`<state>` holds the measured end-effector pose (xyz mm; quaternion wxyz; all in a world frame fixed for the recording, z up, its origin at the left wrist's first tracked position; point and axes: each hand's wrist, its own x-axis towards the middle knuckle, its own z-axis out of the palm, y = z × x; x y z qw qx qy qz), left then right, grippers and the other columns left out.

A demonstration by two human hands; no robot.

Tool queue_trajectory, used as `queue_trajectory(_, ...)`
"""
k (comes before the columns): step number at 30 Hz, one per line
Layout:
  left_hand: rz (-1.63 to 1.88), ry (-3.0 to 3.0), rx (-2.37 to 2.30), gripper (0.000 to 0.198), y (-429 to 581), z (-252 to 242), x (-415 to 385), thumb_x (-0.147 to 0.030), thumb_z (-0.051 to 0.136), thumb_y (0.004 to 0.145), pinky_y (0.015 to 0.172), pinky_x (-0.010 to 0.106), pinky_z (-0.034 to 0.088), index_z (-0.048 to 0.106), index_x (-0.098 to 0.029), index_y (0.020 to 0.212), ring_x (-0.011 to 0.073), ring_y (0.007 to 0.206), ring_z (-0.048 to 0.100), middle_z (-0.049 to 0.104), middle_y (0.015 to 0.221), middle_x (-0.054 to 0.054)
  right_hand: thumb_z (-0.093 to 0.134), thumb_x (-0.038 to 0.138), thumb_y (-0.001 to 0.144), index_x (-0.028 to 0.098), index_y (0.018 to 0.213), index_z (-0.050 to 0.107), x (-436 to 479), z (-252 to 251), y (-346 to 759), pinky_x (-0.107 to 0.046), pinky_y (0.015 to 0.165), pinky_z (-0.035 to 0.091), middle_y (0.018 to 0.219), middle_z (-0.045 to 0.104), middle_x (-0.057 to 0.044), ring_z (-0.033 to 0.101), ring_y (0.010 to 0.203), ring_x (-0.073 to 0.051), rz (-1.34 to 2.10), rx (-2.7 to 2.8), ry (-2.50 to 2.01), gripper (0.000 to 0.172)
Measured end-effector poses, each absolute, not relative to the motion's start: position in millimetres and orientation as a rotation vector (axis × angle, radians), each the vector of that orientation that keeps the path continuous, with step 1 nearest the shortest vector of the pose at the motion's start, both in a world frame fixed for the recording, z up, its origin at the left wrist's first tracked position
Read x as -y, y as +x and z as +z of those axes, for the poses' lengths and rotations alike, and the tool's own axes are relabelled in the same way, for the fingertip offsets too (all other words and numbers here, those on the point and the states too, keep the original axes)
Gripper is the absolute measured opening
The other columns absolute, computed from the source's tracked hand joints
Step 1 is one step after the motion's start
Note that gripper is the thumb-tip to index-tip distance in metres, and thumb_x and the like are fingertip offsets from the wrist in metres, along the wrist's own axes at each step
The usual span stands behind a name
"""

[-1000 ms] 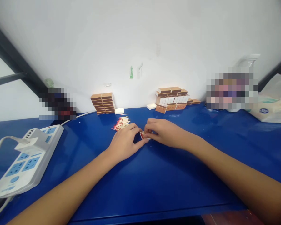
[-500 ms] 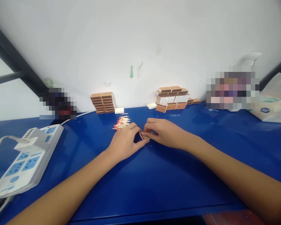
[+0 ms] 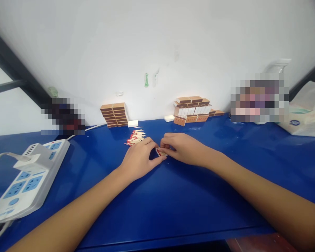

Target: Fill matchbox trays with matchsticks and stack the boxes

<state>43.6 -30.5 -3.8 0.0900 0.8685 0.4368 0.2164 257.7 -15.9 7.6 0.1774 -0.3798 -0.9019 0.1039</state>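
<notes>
A small white matchbox tray [image 3: 157, 151] with red-headed matches [image 3: 161, 152] in it rests on the blue table between my hands. My left hand [image 3: 138, 159] grips its left end, the thumb along the near side and the fingers at the far side. Bent over the tray from the right, my right hand [image 3: 183, 148] has its thumb and fingertips closed on the matches inside; its fingers cover much of the tray. A loose pile of matches [image 3: 136, 137] lies just beyond my left hand, their red heads mostly pointing left.
Stacked matchboxes [image 3: 114, 114] stand against the wall at left, more boxes [image 3: 191, 110] at right. White trays [image 3: 132, 123] lie beside both stacks. A power strip [image 3: 28, 185] with a white cable is on the left, a tissue pack [image 3: 301, 120] on the far right.
The view has shifted slightly. Both hands stay at the tray in nearly the same pose, and the match pile looks the same.
</notes>
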Motion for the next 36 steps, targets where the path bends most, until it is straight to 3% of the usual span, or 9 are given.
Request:
queue_trajectory(24,0.64,2.584,-1.299,0.028,43.9,-4.2,30.5,-0.048,0.069,0.093,0.084,0.039,0.054,0.071,-0.02,0.099,0.0232,0.093,0.068,0.068,0.101,0.004,0.059,0.023,0.1,0.018,0.079,0.057,16.8,7.7,254.8,-0.028,0.064,0.031,0.077,0.058,0.0,0.049,0.068,-0.012,0.298,2.542,-1.06,0.022)
queue_trajectory(36,0.66,2.603,-1.293,0.032,43.9,-5.6,29.8,-0.051,0.068,0.094,0.083,0.039,0.054,0.071,-0.02,0.102,0.0229,0.091,0.068,0.069,0.101,0.004,0.063,0.024,0.099,0.018,0.087,0.067,12.7,10.9,259.4,-0.027,0.066,0.035,0.086,0.061,-0.002,0.052,0.071,-0.012,0.339,2.538,-1.091,0.014)
